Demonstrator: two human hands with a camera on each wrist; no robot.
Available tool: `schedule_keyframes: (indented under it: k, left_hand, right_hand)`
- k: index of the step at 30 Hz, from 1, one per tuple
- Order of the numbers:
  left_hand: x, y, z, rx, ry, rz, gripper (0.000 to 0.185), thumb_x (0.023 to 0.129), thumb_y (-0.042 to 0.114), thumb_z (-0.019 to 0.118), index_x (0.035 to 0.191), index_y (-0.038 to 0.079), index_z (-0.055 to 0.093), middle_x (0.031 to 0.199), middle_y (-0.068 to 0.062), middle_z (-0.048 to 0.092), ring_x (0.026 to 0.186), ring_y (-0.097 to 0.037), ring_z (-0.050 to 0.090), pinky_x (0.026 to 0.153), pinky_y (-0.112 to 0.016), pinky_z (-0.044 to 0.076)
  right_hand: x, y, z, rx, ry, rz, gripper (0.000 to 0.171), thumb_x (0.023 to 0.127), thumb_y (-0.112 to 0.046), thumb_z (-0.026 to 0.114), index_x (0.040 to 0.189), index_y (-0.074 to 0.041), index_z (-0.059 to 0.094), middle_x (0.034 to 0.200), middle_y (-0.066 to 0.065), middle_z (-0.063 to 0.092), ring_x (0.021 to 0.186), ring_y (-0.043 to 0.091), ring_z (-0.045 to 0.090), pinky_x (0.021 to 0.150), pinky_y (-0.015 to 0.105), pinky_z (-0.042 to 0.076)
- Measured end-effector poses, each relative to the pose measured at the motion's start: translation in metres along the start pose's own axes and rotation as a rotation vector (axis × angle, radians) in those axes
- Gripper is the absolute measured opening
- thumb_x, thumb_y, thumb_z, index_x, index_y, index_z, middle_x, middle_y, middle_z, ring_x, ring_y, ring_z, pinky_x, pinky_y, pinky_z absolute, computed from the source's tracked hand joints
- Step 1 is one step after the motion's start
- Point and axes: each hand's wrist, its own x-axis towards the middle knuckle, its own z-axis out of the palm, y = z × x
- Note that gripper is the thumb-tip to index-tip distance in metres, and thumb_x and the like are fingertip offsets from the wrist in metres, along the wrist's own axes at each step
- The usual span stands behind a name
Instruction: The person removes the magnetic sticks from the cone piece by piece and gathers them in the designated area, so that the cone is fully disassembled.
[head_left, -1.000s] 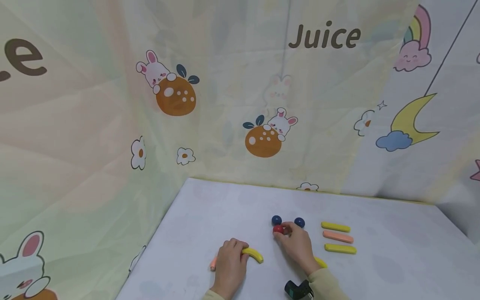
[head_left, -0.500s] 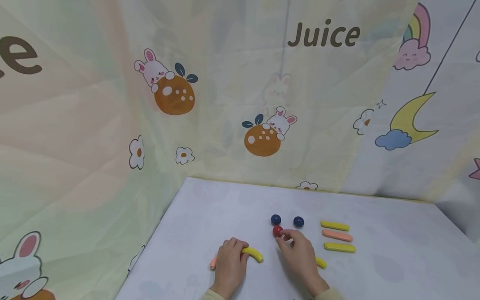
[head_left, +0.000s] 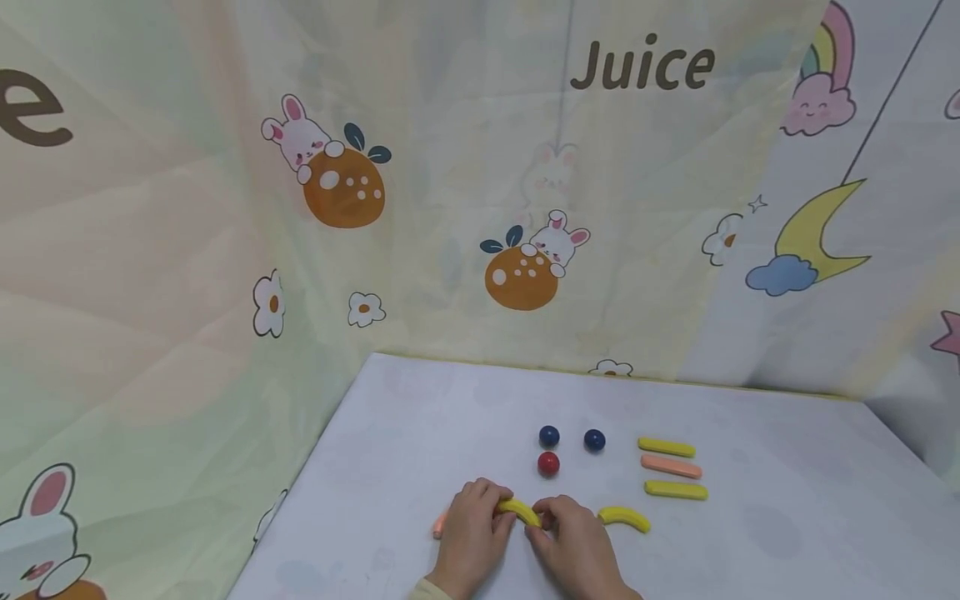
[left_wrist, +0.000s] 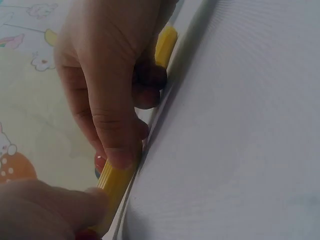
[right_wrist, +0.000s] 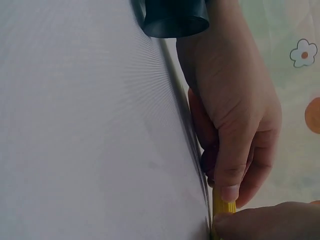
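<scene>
A curved yellow stick (head_left: 519, 510), ridged and like modelling clay, lies between my hands low on the white table. My left hand (head_left: 474, 533) pinches its left end, and my right hand (head_left: 576, 543) has thumb and fingers on its right end. In the left wrist view the right hand (left_wrist: 107, 85) grips the stick from across, with the left thumb (left_wrist: 55, 210) on the nearer part. The right wrist view has the left hand (right_wrist: 235, 125) opposite the right thumb (right_wrist: 270, 220). A pink stick (head_left: 439, 525) pokes out left of my left hand, mostly hidden.
Another curved yellow stick (head_left: 625, 518) lies right of my right hand. Beyond are a red ball (head_left: 548, 464) and two dark blue balls (head_left: 549, 436). Farther right, two straight yellow sticks (head_left: 676, 490) flank a straight pink stick (head_left: 671, 467). Printed curtains stand behind the table (head_left: 420, 408).
My right hand has let go of the red ball and come back left to the curved yellow stick. The left hand has shifted slightly right, and the second curved stick is uncovered.
</scene>
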Motion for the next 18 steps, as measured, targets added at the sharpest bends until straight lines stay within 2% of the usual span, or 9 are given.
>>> schedule_keyframes:
  k: [6, 11, 14, 18]
  left_hand:
    - [0.001, 0.002, 0.0, -0.049, -0.061, 0.011, 0.028, 0.082, 0.016, 0.075, 0.108, 0.019, 0.065, 0.098, 0.012, 0.055, 0.086, -0.003, 0.048, 0.076, -0.026, 0.046]
    - [0.002, 0.008, -0.007, 0.042, -0.097, -0.013, 0.033, 0.081, 0.026, 0.078, 0.11, 0.019, 0.065, 0.101, 0.009, 0.057, 0.091, -0.007, 0.052, 0.083, -0.03, 0.05]
    - [0.003, 0.011, -0.011, 0.097, -0.117, -0.05, 0.035, 0.078, 0.036, 0.081, 0.107, 0.02, 0.068, 0.096, 0.01, 0.056, 0.085, -0.006, 0.05, 0.078, -0.028, 0.049]
    - [0.003, 0.012, -0.011, 0.11, -0.144, -0.076, 0.037, 0.076, 0.041, 0.082, 0.104, 0.021, 0.069, 0.089, 0.013, 0.055, 0.077, -0.004, 0.042, 0.068, -0.023, 0.043]
  right_hand:
    - [-0.001, 0.004, 0.0, -0.054, 0.077, 0.045, 0.025, 0.077, -0.027, 0.082, 0.096, -0.017, 0.069, 0.073, -0.01, 0.053, 0.063, 0.008, 0.045, 0.062, 0.026, 0.044]
    - [-0.003, 0.011, -0.003, -0.076, 0.126, 0.082, 0.022, 0.076, -0.024, 0.081, 0.092, -0.016, 0.069, 0.073, -0.009, 0.054, 0.063, 0.008, 0.046, 0.062, 0.026, 0.046]
    - [-0.006, 0.015, -0.004, -0.07, 0.146, 0.106, 0.021, 0.077, -0.023, 0.081, 0.093, -0.016, 0.07, 0.075, -0.008, 0.057, 0.063, 0.008, 0.046, 0.062, 0.027, 0.046]
    - [-0.01, 0.019, -0.007, -0.044, 0.192, 0.117, 0.021, 0.077, -0.022, 0.081, 0.094, -0.016, 0.07, 0.077, -0.009, 0.06, 0.061, 0.008, 0.044, 0.057, 0.024, 0.042]
